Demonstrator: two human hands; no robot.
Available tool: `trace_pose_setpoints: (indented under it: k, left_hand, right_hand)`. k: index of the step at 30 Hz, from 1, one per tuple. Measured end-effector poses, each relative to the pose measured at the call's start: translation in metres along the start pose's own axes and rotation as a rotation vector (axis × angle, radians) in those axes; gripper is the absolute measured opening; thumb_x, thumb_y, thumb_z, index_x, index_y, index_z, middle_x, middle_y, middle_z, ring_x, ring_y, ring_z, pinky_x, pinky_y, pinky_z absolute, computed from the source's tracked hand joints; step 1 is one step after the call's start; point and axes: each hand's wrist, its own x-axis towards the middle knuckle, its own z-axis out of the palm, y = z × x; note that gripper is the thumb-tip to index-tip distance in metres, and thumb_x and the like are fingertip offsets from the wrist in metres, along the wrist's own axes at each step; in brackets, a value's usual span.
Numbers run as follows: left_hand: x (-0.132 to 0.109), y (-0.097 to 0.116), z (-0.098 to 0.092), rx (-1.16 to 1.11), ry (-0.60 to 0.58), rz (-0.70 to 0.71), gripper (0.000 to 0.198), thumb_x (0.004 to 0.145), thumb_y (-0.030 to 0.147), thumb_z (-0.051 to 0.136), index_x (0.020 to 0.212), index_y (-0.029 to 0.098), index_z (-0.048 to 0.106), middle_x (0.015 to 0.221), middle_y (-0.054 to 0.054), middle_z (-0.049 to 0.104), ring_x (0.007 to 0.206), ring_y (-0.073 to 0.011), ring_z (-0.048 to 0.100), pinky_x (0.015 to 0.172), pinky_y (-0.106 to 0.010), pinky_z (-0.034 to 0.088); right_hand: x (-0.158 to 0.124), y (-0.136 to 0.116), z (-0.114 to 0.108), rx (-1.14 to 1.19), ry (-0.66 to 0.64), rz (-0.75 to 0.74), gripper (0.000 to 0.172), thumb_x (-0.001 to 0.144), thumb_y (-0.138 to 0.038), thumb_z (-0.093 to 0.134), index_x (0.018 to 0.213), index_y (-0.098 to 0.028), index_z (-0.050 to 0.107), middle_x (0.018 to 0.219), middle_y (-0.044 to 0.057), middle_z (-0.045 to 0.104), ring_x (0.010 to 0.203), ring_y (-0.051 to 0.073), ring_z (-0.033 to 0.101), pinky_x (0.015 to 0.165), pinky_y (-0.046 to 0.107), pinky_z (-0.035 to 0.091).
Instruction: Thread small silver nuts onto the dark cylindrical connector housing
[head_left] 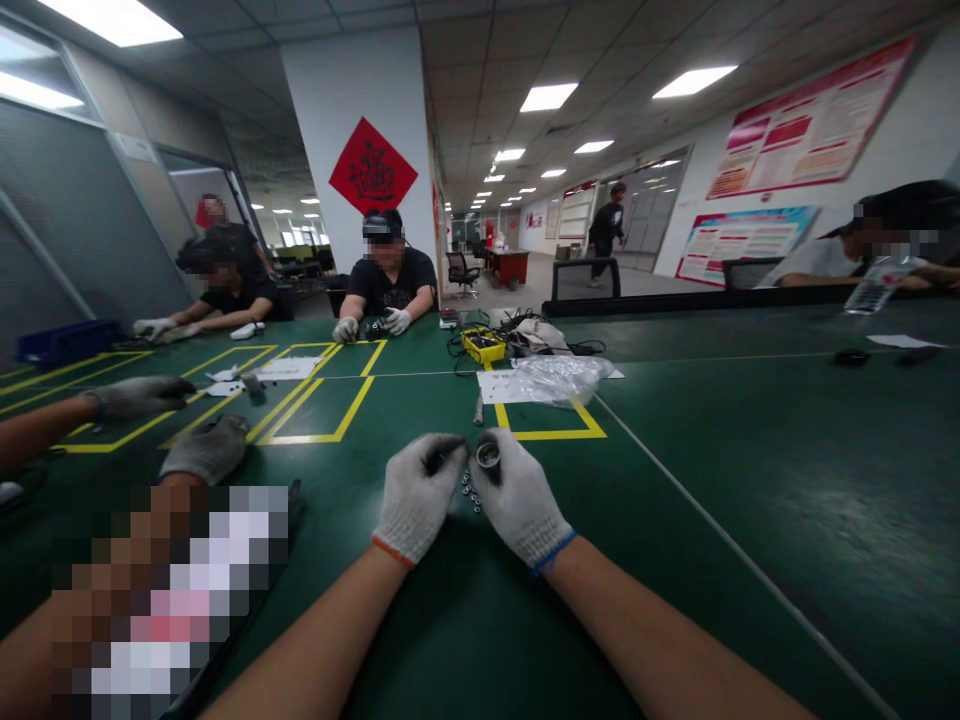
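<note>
- Gripped in the right hand (521,495), inside a white knitted glove with blue cuff: a small round silver-grey metal cup (488,457), open end facing the head camera.
- Close beside it, the left hand (421,495), in a similar white glove with orange-red cuff, fingertips drawn together; impossible to tell whether pinching anything.
- Between both hands, on the green tabletop (750,420): a loose cluster of tiny silver metal rings (466,490).
- Just beyond: a slim grey metal cylinder (478,408), near a yellow tape outline (551,435).
- Overlapping that outline: a white printed paper sheet (495,388), too small to read, beside a crumpled clear plastic bag (562,380).
- On the pillar ahead: a red diamond-shaped sign (373,166) with black brush characters, too blurred to read.
- On the right wall: a large red-and-white poster (810,120) and a blue-and-red poster (746,243), with unreadable print.
- Bounding the working room: leftward, well apart, another person's two grey-white gloved hands (206,450); rightward, a thin pale seam (679,485) running diagonally, then a broad green stretch reaching a low black raised edge (675,303).
</note>
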Motion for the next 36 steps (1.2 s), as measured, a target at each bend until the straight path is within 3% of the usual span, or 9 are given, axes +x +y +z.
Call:
trace_pose_setpoints:
  k: [8, 13, 17, 25, 36]
  left_hand:
    - [-0.004, 0.007, -0.001, -0.05, -0.041, -0.009, 0.016, 0.088, 0.029, 0.068, 0.091, 0.019, 0.079, 0.084, -0.004, 0.078, 0.078, -0.0188, 0.072, 0.071, -0.028, 0.057]
    - [-0.008, 0.009, -0.002, 0.101, -0.082, 0.177, 0.012, 0.091, 0.021, 0.067, 0.09, 0.019, 0.078, 0.084, -0.004, 0.076, 0.075, -0.0167, 0.07, 0.069, -0.027, 0.054]
    - [-0.009, 0.007, -0.002, 0.235, -0.11, 0.31, 0.01, 0.091, 0.017, 0.067, 0.092, 0.019, 0.077, 0.084, -0.004, 0.075, 0.075, -0.0164, 0.069, 0.068, -0.026, 0.052]
    - [-0.007, 0.009, -0.005, 0.39, -0.221, 0.316, 0.009, 0.092, 0.017, 0.067, 0.089, 0.018, 0.076, 0.082, -0.003, 0.071, 0.07, -0.015, 0.066, 0.064, -0.026, 0.048]
    - [-0.007, 0.016, -0.013, 0.644, -0.335, 0.454, 0.016, 0.094, 0.022, 0.063, 0.102, 0.021, 0.077, 0.089, -0.005, 0.073, 0.077, -0.0189, 0.067, 0.068, -0.03, 0.05]
  right_hand:
    - [0.004, -0.003, -0.002, -0.005, 0.035, -0.005, 0.009, 0.083, -0.016, 0.057, 0.09, -0.023, 0.058, 0.087, 0.005, 0.064, 0.079, 0.021, 0.062, 0.072, 0.031, 0.051]
    - [0.004, 0.004, 0.001, -0.023, 0.008, 0.011, 0.019, 0.074, -0.008, 0.056, 0.088, -0.022, 0.058, 0.087, 0.004, 0.063, 0.077, 0.02, 0.059, 0.07, 0.031, 0.049]
    - [0.002, 0.006, 0.002, -0.037, -0.024, -0.024, 0.019, 0.075, -0.008, 0.056, 0.089, -0.022, 0.057, 0.086, 0.004, 0.062, 0.076, 0.02, 0.059, 0.069, 0.031, 0.047]
    - [0.0, 0.003, 0.001, -0.035, -0.115, -0.092, 0.019, 0.077, -0.009, 0.054, 0.091, -0.021, 0.056, 0.091, 0.006, 0.061, 0.08, 0.02, 0.06, 0.071, 0.031, 0.047]
    - [-0.003, -0.001, -0.001, -0.174, -0.193, -0.088, 0.028, 0.072, -0.004, 0.055, 0.094, -0.021, 0.059, 0.095, 0.007, 0.062, 0.085, 0.023, 0.059, 0.075, 0.034, 0.047]
